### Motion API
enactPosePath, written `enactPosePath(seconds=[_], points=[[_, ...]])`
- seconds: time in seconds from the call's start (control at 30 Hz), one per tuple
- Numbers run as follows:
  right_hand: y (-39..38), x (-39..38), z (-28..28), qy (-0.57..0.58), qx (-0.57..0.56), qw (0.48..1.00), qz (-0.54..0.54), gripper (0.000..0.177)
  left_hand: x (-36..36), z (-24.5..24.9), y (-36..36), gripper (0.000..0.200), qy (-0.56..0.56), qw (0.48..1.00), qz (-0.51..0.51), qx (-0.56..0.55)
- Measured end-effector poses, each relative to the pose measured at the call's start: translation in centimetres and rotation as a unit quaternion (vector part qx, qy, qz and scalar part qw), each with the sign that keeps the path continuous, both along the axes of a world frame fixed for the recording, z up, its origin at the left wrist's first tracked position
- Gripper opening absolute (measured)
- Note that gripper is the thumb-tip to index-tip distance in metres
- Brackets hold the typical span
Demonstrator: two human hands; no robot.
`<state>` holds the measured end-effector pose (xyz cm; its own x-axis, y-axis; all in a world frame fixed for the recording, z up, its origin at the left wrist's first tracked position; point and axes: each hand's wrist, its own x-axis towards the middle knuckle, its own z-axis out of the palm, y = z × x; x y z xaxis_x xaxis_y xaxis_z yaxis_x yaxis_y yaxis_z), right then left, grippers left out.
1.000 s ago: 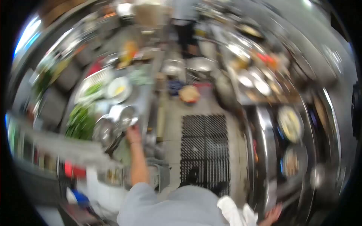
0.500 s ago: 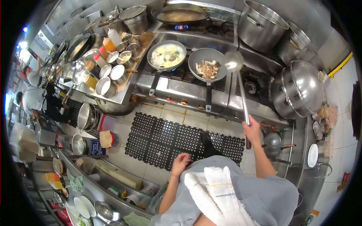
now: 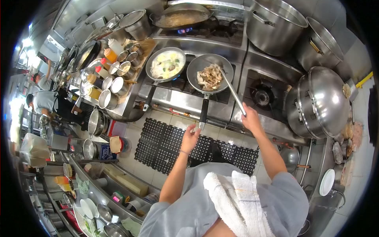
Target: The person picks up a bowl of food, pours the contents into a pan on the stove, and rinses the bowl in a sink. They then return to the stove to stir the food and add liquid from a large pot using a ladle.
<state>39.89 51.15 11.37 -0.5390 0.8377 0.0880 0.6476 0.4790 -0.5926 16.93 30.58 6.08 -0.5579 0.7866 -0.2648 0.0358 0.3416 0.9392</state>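
Note:
My right hand (image 3: 251, 118) is wrapped around the long handle of a metal ladle (image 3: 234, 91). The ladle's head is down in the right frying pan (image 3: 192, 78), among browned pieces that look like sliced mushrooms (image 3: 211, 77). Just below the end of that pan's black handle (image 3: 204, 112) is my left hand (image 3: 190, 137), fingers apart and holding nothing. To the left, a second frying pan (image 3: 149, 68) sits over a lit burner with a pale, creamy mixture with yellow and green bits (image 3: 169, 65).
A wok (image 3: 158, 23) stands over a flame at the back. Bare burner (image 3: 262, 94), tall stockpots (image 3: 272, 31) and a domed steamer (image 3: 327, 103) are on the right. Squeeze bottles (image 3: 114, 45) and small pots (image 3: 108, 99) crowd the left counter. Two people work far left.
My right hand has swung forward and left, lowering the ladle from the air into the right pan. My left hand has risen toward that pan's handle.

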Motion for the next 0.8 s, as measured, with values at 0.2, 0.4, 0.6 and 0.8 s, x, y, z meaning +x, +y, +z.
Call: enactPosePath(seconds=[0.2,0.4,0.6,0.8], points=[[4.0,-3.8,-2.1,-0.035,-0.023,0.999,-0.026,0.059,-1.1,-1.1,7.2,0.047,-0.156,0.987,-0.025,-0.023],[0.4,-0.2,2.3,-0.098,-0.042,0.992,0.063,0.060,-1.9,-1.2,10.4,0.035,-0.201,0.975,-0.067,-0.069],[-6.5,3.1,4.6,0.025,-0.104,0.994,0.013,0.058,0.0,-1.2,9.6,0.036,-0.212,0.975,-0.045,-0.046],[-5.2,1.9,4.2,-0.055,-0.083,0.995,0.026,0.058,0.2,-1.5,10.0,0.036,-0.225,0.972,-0.059,-0.039]])
